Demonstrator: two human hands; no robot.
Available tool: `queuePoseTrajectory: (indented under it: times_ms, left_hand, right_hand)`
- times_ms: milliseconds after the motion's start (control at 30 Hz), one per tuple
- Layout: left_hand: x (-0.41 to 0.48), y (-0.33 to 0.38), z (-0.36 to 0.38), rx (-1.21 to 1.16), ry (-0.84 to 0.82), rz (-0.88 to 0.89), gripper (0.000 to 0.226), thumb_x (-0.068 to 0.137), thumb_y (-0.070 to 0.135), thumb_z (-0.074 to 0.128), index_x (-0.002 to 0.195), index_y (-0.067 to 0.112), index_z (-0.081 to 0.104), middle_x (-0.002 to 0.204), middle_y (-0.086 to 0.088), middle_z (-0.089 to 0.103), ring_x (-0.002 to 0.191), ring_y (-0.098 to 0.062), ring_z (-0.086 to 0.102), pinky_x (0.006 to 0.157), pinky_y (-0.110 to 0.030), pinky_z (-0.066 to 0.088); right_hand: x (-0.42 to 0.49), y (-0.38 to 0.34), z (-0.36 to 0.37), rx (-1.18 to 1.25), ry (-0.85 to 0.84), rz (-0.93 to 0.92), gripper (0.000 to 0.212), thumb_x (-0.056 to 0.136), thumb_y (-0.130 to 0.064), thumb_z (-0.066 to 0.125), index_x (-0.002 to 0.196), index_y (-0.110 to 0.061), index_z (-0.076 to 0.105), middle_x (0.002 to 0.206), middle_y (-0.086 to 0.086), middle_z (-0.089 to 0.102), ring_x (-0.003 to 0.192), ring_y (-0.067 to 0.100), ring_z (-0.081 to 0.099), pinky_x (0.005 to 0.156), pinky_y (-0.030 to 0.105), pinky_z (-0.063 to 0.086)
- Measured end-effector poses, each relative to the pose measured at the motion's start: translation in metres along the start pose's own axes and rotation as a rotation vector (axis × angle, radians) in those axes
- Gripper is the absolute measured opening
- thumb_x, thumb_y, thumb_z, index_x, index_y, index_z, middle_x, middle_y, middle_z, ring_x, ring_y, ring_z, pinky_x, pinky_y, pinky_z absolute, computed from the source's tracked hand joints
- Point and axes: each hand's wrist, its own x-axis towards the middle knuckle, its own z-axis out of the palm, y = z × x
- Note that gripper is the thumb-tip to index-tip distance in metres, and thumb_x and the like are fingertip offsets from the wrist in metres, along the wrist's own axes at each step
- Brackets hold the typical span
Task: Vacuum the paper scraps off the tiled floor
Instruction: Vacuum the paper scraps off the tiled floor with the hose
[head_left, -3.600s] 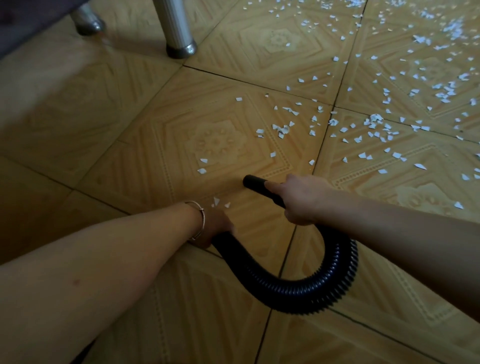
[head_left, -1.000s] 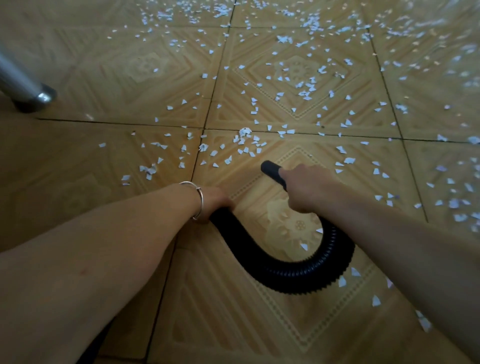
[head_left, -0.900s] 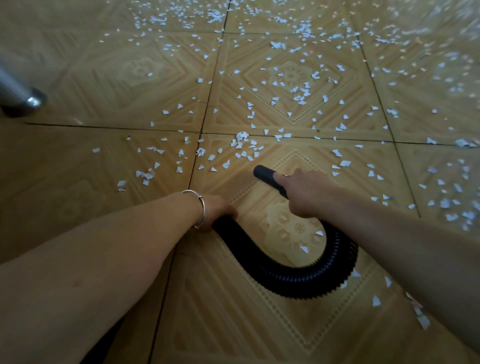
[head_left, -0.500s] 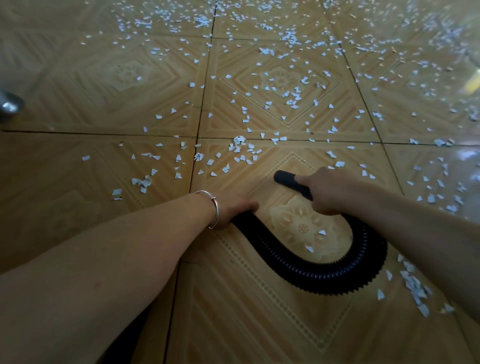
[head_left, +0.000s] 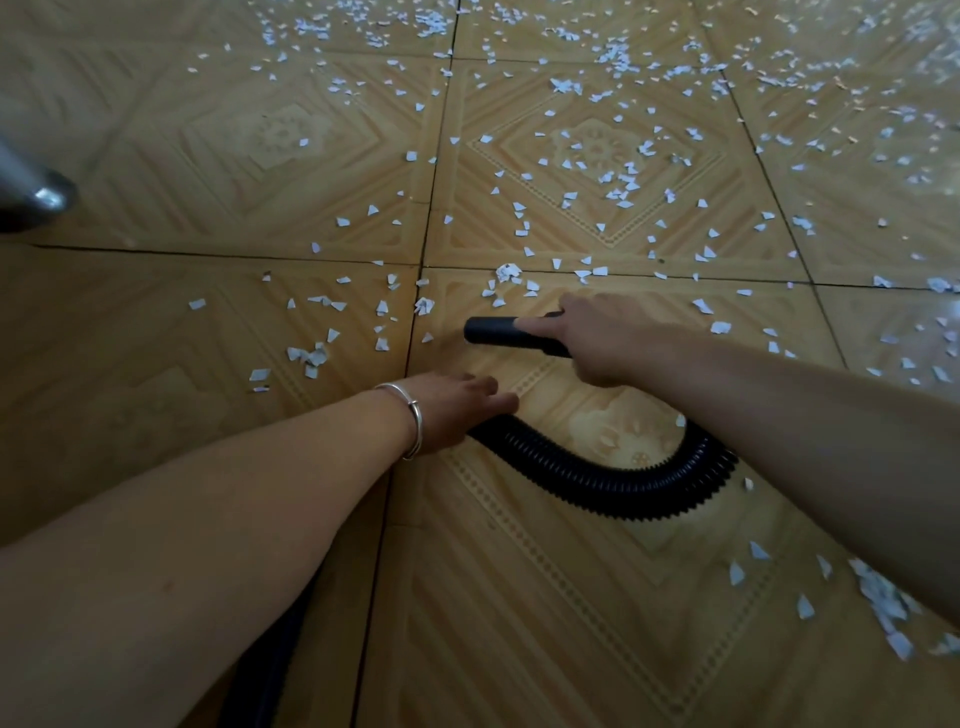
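Tan patterned floor tiles (head_left: 260, 467) lay strewn with light, flimsy paper scraps (head_left: 597, 171), thickest far ahead. Curled round the rigid black nozzle (head_left: 491, 331) just behind its mouth, a sensible hold, was the right hand (head_left: 608, 338); the left hand (head_left: 457, 405), fingers loosely straight, rested on the pliant ribbed hose (head_left: 597, 478).

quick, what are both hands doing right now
left hand: open, fingers straight, lying over the hose
right hand: closed, gripping the nozzle

Shiny metal furniture leg (head_left: 31, 192) at the far left edge, thin silver bangle (head_left: 415, 421) near the middle.
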Motion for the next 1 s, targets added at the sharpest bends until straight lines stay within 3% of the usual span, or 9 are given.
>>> queuePoseTrajectory:
  times_ms: [233,433,600,767,833,1000]
  left_hand:
    - [0.013,0.032,-0.008,0.077,-0.048,0.129,0.055,0.090,0.007,0.048,0.139,0.021,0.028,0.126,-0.007,0.041,0.113,-0.024,0.046,0.086,-0.037,0.046]
    - [0.035,0.078,-0.017,0.197,-0.055,0.271,0.052,0.093,0.007,0.041,0.141,0.019,0.028,0.128,-0.007,0.040,0.109,-0.025,0.048,0.065,-0.022,0.025]
    - [0.051,0.120,-0.018,0.190,-0.021,0.459,0.049,0.091,0.004,0.041,0.138,0.017,0.034,0.133,-0.006,0.039,0.118,-0.023,0.045,0.083,-0.029,0.036]
    - [0.057,0.148,-0.008,0.278,-0.053,0.598,0.046,0.093,0.013,0.044,0.137,0.017,0.034,0.128,-0.008,0.042,0.114,-0.024,0.048,0.083,-0.034,0.042]
    - [0.057,0.149,-0.005,0.293,-0.051,0.632,0.043,0.094,0.015,0.045,0.136,0.016,0.036,0.125,-0.008,0.043,0.110,-0.023,0.050,0.079,-0.032,0.040]
    - [0.052,0.150,0.000,0.341,-0.057,0.693,0.044,0.092,0.013,0.045,0.136,0.018,0.038,0.122,-0.007,0.045,0.109,-0.024,0.049,0.082,-0.035,0.045]
  right_hand:
    - [-0.045,0.024,0.022,0.048,-0.057,0.066,0.067,0.096,-0.017,0.044,0.145,-0.052,0.016,0.119,0.003,0.044,0.106,0.026,0.050,0.076,0.031,0.038]
    - [-0.113,0.066,0.051,0.147,-0.142,0.279,0.068,0.094,-0.013,0.044,0.146,-0.049,0.019,0.118,0.003,0.044,0.107,0.026,0.051,0.077,0.032,0.042]
    - [-0.172,0.087,0.067,0.139,-0.230,0.438,0.064,0.092,-0.011,0.043,0.146,-0.042,0.027,0.118,0.007,0.046,0.106,0.028,0.053,0.086,0.036,0.047]
    - [-0.217,0.073,0.083,0.163,-0.313,0.441,0.071,0.091,-0.008,0.043,0.148,-0.043,0.018,0.115,0.007,0.045,0.100,0.027,0.054,0.091,0.034,0.045]
    - [-0.226,0.059,0.083,0.218,-0.314,0.434,0.071,0.092,-0.006,0.040,0.148,-0.044,0.018,0.111,0.006,0.043,0.097,0.028,0.053,0.086,0.039,0.049]
    - [-0.230,0.029,0.069,0.117,-0.271,0.275,0.065,0.095,-0.014,0.039,0.147,-0.046,0.016,0.100,0.002,0.038,0.095,0.026,0.053,0.069,0.033,0.044]
